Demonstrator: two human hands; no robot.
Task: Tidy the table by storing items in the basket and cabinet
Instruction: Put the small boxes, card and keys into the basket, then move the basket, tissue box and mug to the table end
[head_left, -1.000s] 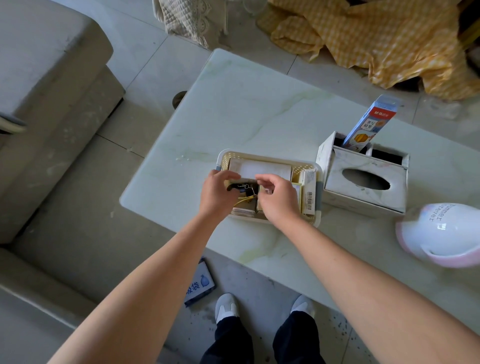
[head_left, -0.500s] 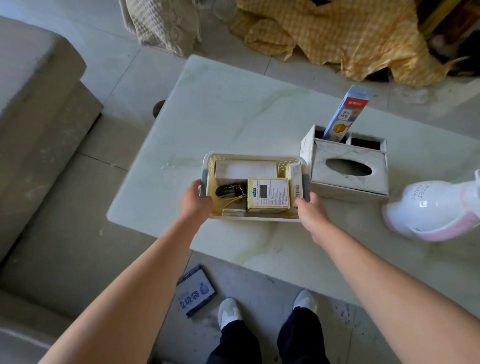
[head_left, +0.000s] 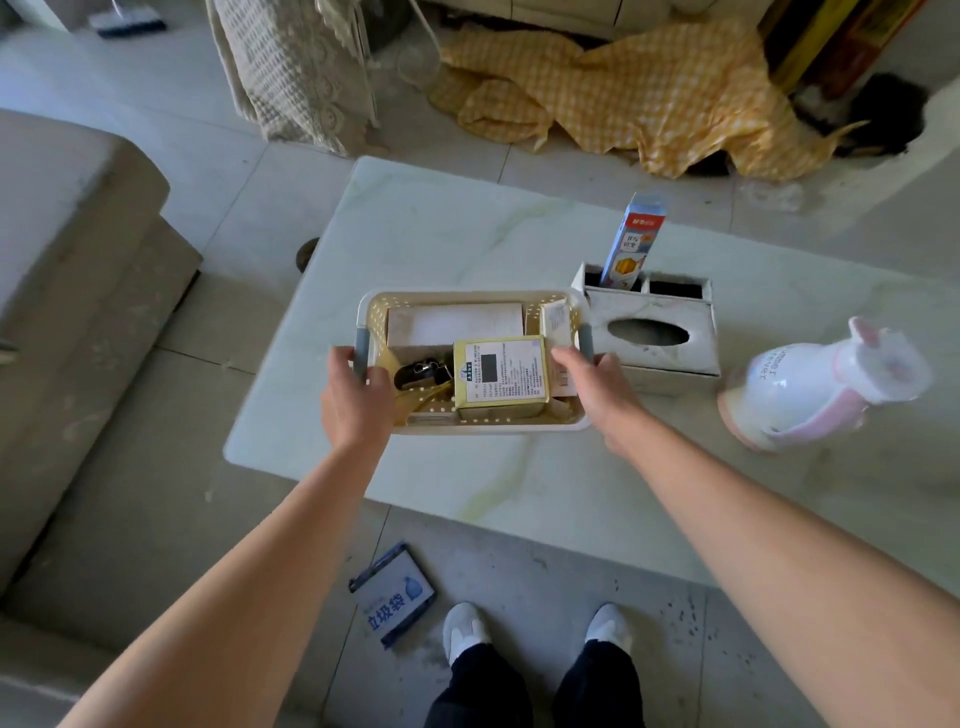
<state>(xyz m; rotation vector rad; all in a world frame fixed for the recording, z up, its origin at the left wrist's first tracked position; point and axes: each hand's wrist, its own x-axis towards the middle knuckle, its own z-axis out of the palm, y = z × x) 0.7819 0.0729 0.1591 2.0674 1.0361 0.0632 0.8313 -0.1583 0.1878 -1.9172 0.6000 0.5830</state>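
A pale marble-patterned counter fills the middle of the view, with a grey sofa at nine o'clock and a crumpled yellow checked cloth on the floor at twelve. On the counter, at three o'clock from the basket, stands a white marbled tissue box with side compartments, a blue upright carton leaning in its far-left slot. Further toward three o'clock lies a white and pink rabbit-eared container, tipped on its side. At the centre sits the cream perforated plastic basket with grey handles, which I hold at both short ends: my left hand wraps the nine o'clock rim, thumb inside, and my right hand closes its grip on the three o'clock rim. Inside the basket lie a flat white box at the far side, a yellow labelled box toward the near side, and a dark key fob beside my left thumb. On the floor at six o'clock lies a blue printed packet.
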